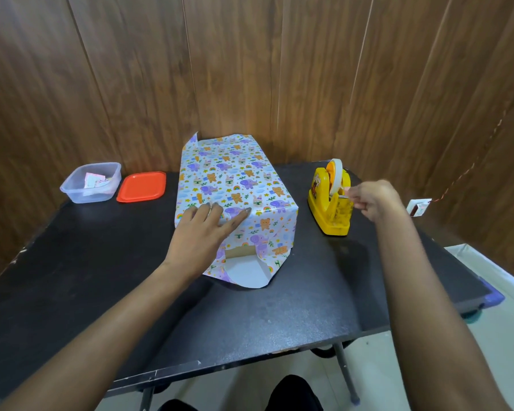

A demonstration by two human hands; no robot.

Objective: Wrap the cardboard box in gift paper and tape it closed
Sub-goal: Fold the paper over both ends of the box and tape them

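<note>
Left hand (204, 232) flat, right hand (371, 200) pinching tape (336, 175)

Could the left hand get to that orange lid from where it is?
Probably yes: the left hand lies flat on the gift paper, and only bare table separates it from the orange lid.

One wide-angle camera rides on the person's head and looks forward and down across the black table (101, 292) toward the wood-panelled wall (250, 69). It sits close above the near table edge: the left forearm (101, 336) and right forearm (428, 307) enter from the bottom corners, and the wall's lines bow outward.
</note>
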